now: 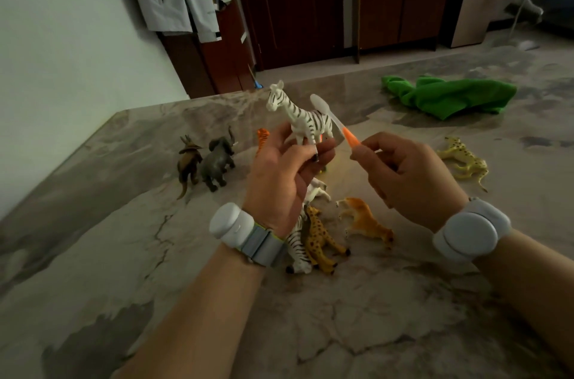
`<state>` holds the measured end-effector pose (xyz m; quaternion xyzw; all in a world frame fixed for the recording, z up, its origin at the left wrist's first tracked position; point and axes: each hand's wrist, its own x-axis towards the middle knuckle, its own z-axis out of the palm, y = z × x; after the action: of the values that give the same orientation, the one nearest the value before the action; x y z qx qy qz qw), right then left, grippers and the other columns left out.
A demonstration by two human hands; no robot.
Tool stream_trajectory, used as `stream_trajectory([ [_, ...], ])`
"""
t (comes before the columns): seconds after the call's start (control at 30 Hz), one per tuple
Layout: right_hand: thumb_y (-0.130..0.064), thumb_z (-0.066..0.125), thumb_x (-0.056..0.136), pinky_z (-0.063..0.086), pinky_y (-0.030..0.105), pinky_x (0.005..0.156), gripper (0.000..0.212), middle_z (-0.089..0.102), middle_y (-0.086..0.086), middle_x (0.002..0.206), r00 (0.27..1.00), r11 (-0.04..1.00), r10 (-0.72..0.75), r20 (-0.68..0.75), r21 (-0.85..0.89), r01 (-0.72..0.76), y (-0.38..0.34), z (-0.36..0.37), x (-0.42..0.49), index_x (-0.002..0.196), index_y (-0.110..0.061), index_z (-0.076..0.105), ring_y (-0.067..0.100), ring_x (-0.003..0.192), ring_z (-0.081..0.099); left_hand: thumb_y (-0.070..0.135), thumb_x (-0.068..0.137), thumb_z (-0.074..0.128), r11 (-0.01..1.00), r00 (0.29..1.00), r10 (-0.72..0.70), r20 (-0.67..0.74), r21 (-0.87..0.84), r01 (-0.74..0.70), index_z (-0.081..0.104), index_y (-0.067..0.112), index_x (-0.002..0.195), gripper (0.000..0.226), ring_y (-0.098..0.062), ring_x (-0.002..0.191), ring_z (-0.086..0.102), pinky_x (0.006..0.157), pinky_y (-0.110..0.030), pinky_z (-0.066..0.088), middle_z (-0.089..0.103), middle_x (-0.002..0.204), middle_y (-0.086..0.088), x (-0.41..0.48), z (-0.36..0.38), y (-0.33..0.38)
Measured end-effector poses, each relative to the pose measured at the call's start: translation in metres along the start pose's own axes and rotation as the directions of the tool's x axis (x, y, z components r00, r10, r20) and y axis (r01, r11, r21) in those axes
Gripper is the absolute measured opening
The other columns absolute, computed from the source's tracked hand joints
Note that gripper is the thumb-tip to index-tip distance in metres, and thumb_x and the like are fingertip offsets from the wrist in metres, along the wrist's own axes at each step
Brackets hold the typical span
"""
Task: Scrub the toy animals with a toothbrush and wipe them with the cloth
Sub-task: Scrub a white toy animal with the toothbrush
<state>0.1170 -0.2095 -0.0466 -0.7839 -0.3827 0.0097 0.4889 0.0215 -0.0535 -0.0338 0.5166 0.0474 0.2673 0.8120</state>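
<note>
A marbled table (93,254) lies under my hands. My left hand (279,173) pinches a white, black-striped zebra (306,117) by its legs, upright. My right hand (407,173) grips the orange-handled toothbrush (334,121), its pale head just beside the zebra's rump. The green cloth (447,96) lies crumpled beyond my right hand.

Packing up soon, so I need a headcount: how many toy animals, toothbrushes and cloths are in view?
Toy animals: 9 (held zebra, lying zebra, giraffe, tan animal, white animal, tiger, elephant, brown animal, spotted yellow cat); the left hand may hide more.
Toothbrush: 1
Green cloth: 1
Total: 11
</note>
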Motion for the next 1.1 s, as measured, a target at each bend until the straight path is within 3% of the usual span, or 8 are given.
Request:
stream_trajectory([
  [0.2,-0.044,0.049,0.097,0.042,0.017,0.045,0.026,0.06,0.004,0.056,0.998,0.998,-0.043,0.047,0.039,0.042,-0.006,0.001,-0.003,0.095,-0.024,0.066,0.006,0.042,0.049,0.042,0.094,0.059,0.962,0.977,0.159,-0.14,0.244,-0.121,0.057,0.008,0.107,0.036,-0.03,0.082,0.071,0.075,-0.044,0.059,0.07,0.084,-0.006,-0.001,0.003,-0.008],
  [0.3,-0.048,0.047,0.094,0.041,0.019,0.046,0.033,0.059,0.003,0.054,0.996,0.997,-0.067,0.056,0.045,0.064,-0.008,0.001,-0.004,0.094,-0.021,0.067,0.006,0.041,0.048,0.046,0.098,0.048,0.734,0.94,0.335,-0.069,0.644,-0.215,0.06,0.017,0.091,0.031,-0.005,0.073,0.066,0.071,-0.02,0.055,0.066,0.073,0.008,-0.003,-0.003,-0.005],
  [0.37,-0.05,0.046,0.094,0.042,0.022,0.046,0.035,0.059,0.0,0.054,0.995,0.996,-0.078,0.066,0.047,0.074,-0.008,0.002,-0.006,0.094,-0.021,0.067,0.007,0.042,0.049,0.036,0.102,0.045,0.604,0.92,0.391,-0.021,0.761,-0.239,0.06,0.013,0.09,0.03,-0.001,0.068,0.061,0.063,-0.011,0.047,0.061,0.069,0.009,-0.008,-0.003,-0.003],
  [0.57,-0.045,0.046,0.096,0.04,0.019,0.045,0.031,0.058,-0.003,0.054,0.989,0.986,-0.127,0.075,0.114,0.118,-0.011,0.001,-0.009,0.096,-0.022,0.066,0.009,0.042,0.05,0.026,0.104,0.044,0.727,0.918,0.381,-0.114,0.651,-0.22,0.062,0.0,0.102,0.032,0.001,0.068,0.068,0.06,-0.011,0.05,0.07,0.069,0.017,-0.01,0.003,0.005],
  [0.7,-0.047,0.046,0.095,0.04,0.025,0.043,0.029,0.059,-0.001,0.055,0.995,0.993,-0.103,-0.02,0.051,0.103,-0.01,0.0,-0.005,0.089,-0.028,0.067,0.013,0.043,0.049,0.04,0.103,0.04,0.778,0.927,0.366,-0.084,0.574,-0.255,0.058,-0.001,0.109,0.045,-0.022,0.084,0.074,0.071,-0.042,0.061,0.075,0.091,-0.007,-0.005,-0.004,0.006],
  [0.8,-0.05,0.047,0.094,0.042,0.038,0.046,0.029,0.058,0.007,0.054,0.991,0.997,-0.078,-0.11,0.02,0.081,-0.008,-0.002,-0.003,0.089,-0.029,0.066,0.024,0.045,0.049,0.034,0.105,0.038,0.823,0.941,0.321,-0.106,0.523,-0.222,0.057,0.0,0.11,0.04,-0.022,0.086,0.074,0.069,-0.036,0.06,0.076,0.093,-0.008,-0.003,-0.006,0.004],
  [1.0,-0.051,0.045,0.093,0.034,0.02,0.043,0.036,0.057,0.004,0.056,0.992,0.991,-0.125,0.017,0.05,0.124,-0.012,0.003,-0.008,0.089,-0.023,0.068,0.011,0.042,0.042,0.041,0.097,0.044,0.855,0.939,0.313,-0.143,0.472,-0.213,0.06,0.011,0.105,0.035,-0.016,0.077,0.072,0.065,-0.03,0.058,0.075,0.084,0.002,-0.004,-0.003,0.003],
  [1.1,-0.045,0.047,0.098,0.038,0.034,0.045,0.029,0.055,0.009,0.054,0.994,0.997,-0.067,-0.09,0.037,0.07,-0.005,-0.001,-0.002,0.088,-0.026,0.066,0.023,0.044,0.045,0.034,0.103,0.041,0.852,0.937,0.319,-0.145,0.477,-0.216,0.06,0.012,0.103,0.029,-0.016,0.079,0.073,0.065,-0.031,0.058,0.075,0.085,0.002,-0.003,-0.004,0.003],
])
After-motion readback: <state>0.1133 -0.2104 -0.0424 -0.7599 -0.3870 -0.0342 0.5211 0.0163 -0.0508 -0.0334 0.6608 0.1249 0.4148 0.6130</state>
